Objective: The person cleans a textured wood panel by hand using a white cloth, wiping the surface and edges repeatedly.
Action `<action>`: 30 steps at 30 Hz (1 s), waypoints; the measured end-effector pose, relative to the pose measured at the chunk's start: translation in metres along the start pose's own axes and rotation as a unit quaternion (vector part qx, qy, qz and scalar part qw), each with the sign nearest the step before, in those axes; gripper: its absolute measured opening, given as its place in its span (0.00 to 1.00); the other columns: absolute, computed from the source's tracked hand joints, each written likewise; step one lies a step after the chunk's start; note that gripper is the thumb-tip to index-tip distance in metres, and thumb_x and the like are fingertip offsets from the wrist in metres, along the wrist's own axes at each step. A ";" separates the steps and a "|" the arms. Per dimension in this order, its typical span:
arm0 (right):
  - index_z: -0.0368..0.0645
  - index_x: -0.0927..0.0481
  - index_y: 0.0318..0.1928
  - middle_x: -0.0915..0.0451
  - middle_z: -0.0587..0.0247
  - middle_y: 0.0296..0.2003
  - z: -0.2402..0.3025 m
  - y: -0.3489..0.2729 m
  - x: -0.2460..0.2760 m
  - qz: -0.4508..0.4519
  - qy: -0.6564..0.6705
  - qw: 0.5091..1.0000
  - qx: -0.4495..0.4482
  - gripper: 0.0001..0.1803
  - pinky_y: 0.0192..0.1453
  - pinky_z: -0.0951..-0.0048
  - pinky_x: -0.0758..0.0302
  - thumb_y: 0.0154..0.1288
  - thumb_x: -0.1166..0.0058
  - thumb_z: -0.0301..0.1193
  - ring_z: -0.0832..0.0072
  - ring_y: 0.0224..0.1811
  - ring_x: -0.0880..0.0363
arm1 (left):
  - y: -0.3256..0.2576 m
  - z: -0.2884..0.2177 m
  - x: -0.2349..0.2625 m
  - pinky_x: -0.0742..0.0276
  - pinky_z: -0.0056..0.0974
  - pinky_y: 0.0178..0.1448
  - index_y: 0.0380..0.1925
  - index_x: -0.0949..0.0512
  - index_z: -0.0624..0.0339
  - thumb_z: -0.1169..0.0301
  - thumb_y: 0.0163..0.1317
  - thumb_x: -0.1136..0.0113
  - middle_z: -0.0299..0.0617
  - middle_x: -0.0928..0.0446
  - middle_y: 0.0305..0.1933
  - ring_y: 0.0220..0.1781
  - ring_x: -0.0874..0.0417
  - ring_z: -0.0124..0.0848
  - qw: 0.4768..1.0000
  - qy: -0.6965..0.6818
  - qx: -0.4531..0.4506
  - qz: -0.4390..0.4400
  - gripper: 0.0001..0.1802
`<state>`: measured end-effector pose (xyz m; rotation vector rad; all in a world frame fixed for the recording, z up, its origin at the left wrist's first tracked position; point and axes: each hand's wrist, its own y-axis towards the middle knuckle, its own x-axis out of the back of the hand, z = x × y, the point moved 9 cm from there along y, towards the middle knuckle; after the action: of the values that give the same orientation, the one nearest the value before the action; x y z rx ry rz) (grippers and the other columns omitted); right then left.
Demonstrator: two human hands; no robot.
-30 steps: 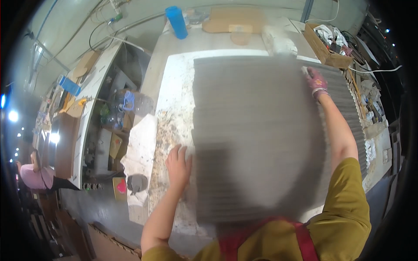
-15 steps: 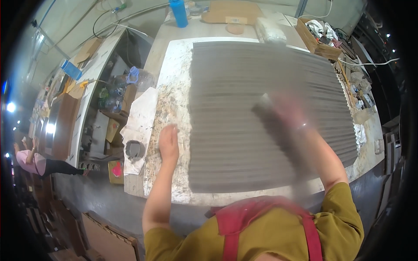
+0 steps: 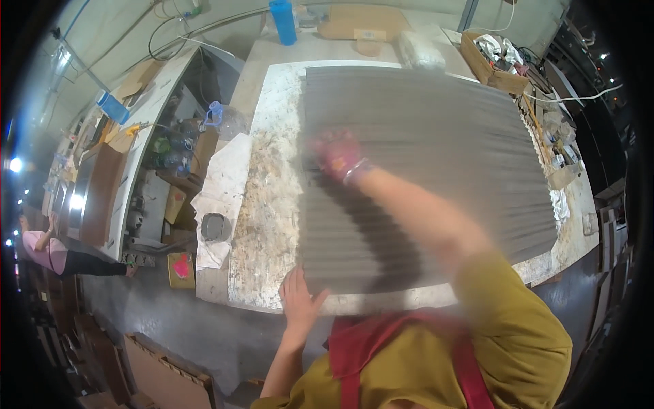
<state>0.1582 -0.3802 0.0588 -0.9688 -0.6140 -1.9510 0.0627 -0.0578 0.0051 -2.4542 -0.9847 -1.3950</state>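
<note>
A large grey slab [image 3: 436, 157] with combed ridges lies flat on a mortar-stained worktable [image 3: 266, 218]. My left hand [image 3: 300, 300] rests flat with fingers spread at the slab's near left corner, holding nothing. My right hand [image 3: 337, 155], in a pink glove, is motion-blurred over the slab's left part, with the arm reaching across the ridges. The blur hides whether it grips anything.
A blue cylinder [image 3: 283, 20] and flat cardboard pieces stand at the table's far end, and an open cardboard box [image 3: 494, 61] sits at the far right. White paper [image 3: 221, 184] and a dark round tub [image 3: 216, 227] lie left of the table. A person in pink [image 3: 44, 249] is at the far left.
My right hand has swept from the slab's far right corner across to its left side. My left hand has shifted along the near edge toward the slab's corner.
</note>
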 end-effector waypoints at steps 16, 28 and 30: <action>0.55 0.23 0.46 0.20 0.58 0.40 0.013 -0.045 0.048 -0.141 -0.211 0.960 0.122 0.16 0.50 0.55 0.33 0.55 0.44 0.35 0.58 0.46 0.22 | 0.000 0.000 0.001 0.41 0.51 0.64 0.63 0.37 0.64 0.44 0.54 0.40 0.50 0.32 0.62 0.62 0.31 0.49 0.999 0.031 0.001 -0.011 0.45; 0.49 0.24 0.42 0.19 0.54 0.36 0.030 -0.041 0.044 -0.172 -0.199 0.960 0.100 0.15 0.51 0.56 0.32 0.56 0.46 0.40 0.58 0.45 0.22 | -0.002 0.004 -0.001 0.41 0.51 0.64 0.62 0.38 0.69 0.50 0.52 0.34 0.55 0.32 0.61 0.63 0.33 0.52 0.999 0.037 0.009 0.003 0.45; 0.49 0.24 0.41 0.19 0.56 0.35 0.015 -0.031 0.036 -0.134 -0.157 0.975 0.086 0.14 0.48 0.57 0.31 0.55 0.45 0.39 0.59 0.42 0.22 | -0.003 0.003 0.004 0.41 0.52 0.64 0.61 0.38 0.70 0.49 0.53 0.34 0.56 0.32 0.61 0.62 0.33 0.53 0.999 0.037 0.003 0.005 0.45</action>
<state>0.1255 -0.3707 0.0948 -1.1405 -1.1268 -1.9482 0.0645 -0.0523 0.0056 -2.3807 -0.9573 -1.4665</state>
